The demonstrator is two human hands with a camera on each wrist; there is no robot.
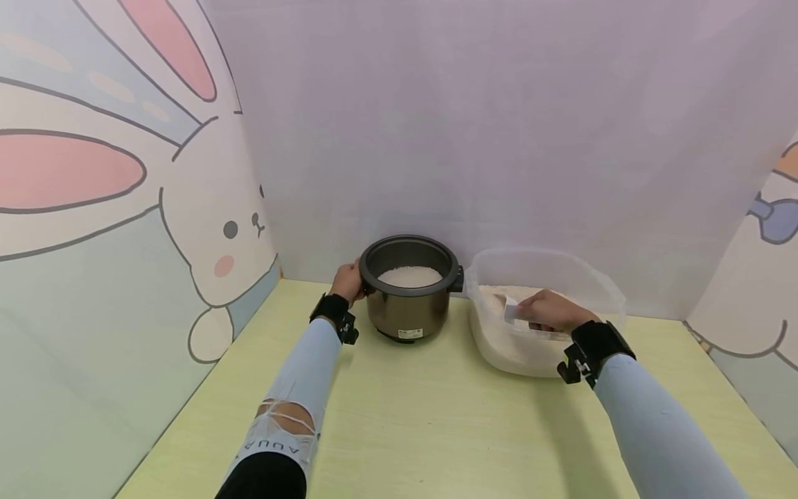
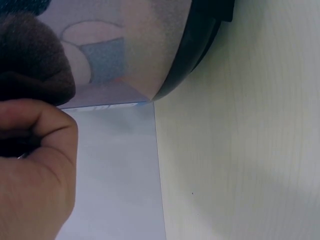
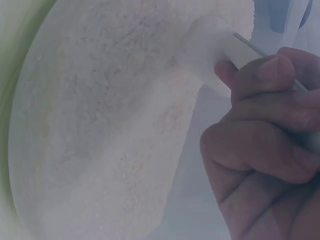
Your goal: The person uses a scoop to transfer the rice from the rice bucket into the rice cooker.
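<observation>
A brown rice cooker (image 1: 405,312) with a dark rim stands lidless near the back wall, white rice (image 1: 411,276) inside it. At its left side my left hand (image 1: 347,283) grips the handle, which the fingers mostly hide. In the left wrist view, the curled fingers (image 2: 55,125) lie right beside the shiny cooker wall (image 2: 145,45). To the right sits a translucent plastic bin (image 1: 520,360) holding much rice (image 3: 110,110). My right hand (image 1: 551,310) reaches inside the bin, holding a white scoop (image 1: 510,310) by its handle, its fingers curled round it.
A pale yellow table (image 1: 399,423) carries the cooker and the bin, which stand close side by side. Behind them hangs a plain light cloth wall (image 1: 486,138). Rabbit-printed panels (image 1: 206,229) close off both sides.
</observation>
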